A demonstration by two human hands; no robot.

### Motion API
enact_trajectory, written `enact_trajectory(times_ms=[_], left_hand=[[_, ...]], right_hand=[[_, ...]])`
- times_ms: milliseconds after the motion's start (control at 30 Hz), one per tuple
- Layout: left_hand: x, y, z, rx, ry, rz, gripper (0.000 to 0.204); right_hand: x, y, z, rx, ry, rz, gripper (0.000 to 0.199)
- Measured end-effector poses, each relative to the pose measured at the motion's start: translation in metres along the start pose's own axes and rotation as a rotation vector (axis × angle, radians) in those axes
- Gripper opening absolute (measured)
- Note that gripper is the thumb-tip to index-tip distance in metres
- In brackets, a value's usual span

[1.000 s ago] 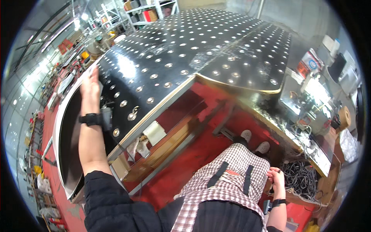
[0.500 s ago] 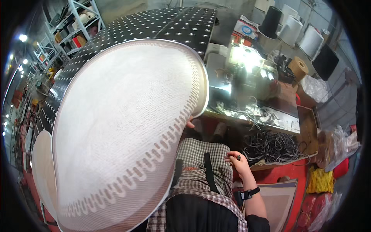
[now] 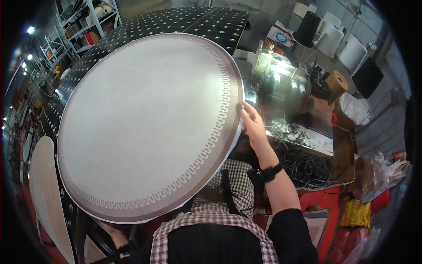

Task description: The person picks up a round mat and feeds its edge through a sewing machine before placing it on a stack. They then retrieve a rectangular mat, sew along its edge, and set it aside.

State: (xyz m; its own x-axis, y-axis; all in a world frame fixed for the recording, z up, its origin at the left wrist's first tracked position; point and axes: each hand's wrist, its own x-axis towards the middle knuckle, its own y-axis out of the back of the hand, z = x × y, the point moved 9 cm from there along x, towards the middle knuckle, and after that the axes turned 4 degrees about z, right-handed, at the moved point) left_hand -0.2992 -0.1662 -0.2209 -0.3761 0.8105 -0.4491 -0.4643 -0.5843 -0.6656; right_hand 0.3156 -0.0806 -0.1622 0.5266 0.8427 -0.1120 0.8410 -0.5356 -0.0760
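Observation:
A large round beige disc (image 3: 145, 127) with a brown patterned border fills the middle of the view, held up and tilted in front of me. My right hand (image 3: 250, 123) grips its right rim, thumb on the edge. My left hand (image 3: 115, 235) holds the lower rim from below and is mostly hidden behind the disc. The black perforated table (image 3: 184, 20) lies behind the disc.
A second beige disc (image 3: 46, 193) leans at the lower left. To the right stands a cluttered bench (image 3: 303, 132) with a lit machine, thread cones, a brown roll (image 3: 336, 86) and tangled black cables (image 3: 307, 169). Shelving (image 3: 88, 22) stands at the far left.
The disc was lifted up off the table side and now sits higher and flatter toward me. My right hand rose from my lap and took hold of its right rim.

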Motion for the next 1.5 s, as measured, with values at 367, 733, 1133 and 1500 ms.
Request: enact_trajectory(times_ms=[367, 733, 1133, 1500], left_hand=[[0.009, -0.126, 0.120, 0.300, -0.280, -0.366, 0.067], [0.062, -0.100, 0.047, 0.260, -0.082, -0.275, 0.062], [0.087, -0.105, 0.011, 0.259, 0.001, -0.275, 0.057], [0.061, -0.105, -0.048, 0.437, -0.016, -0.338, 0.046]], right_hand=[[-0.037, -0.028, 0.021, 0.377, 0.081, -0.057, 0.044], [0.005, 0.020, 0.012, 0.277, 0.248, 0.104, 0.047], [-0.082, -0.053, 0.047, 0.095, 0.259, -0.039, 0.058], [-0.062, -0.053, 0.031, 0.233, 0.207, -0.099, 0.069]])
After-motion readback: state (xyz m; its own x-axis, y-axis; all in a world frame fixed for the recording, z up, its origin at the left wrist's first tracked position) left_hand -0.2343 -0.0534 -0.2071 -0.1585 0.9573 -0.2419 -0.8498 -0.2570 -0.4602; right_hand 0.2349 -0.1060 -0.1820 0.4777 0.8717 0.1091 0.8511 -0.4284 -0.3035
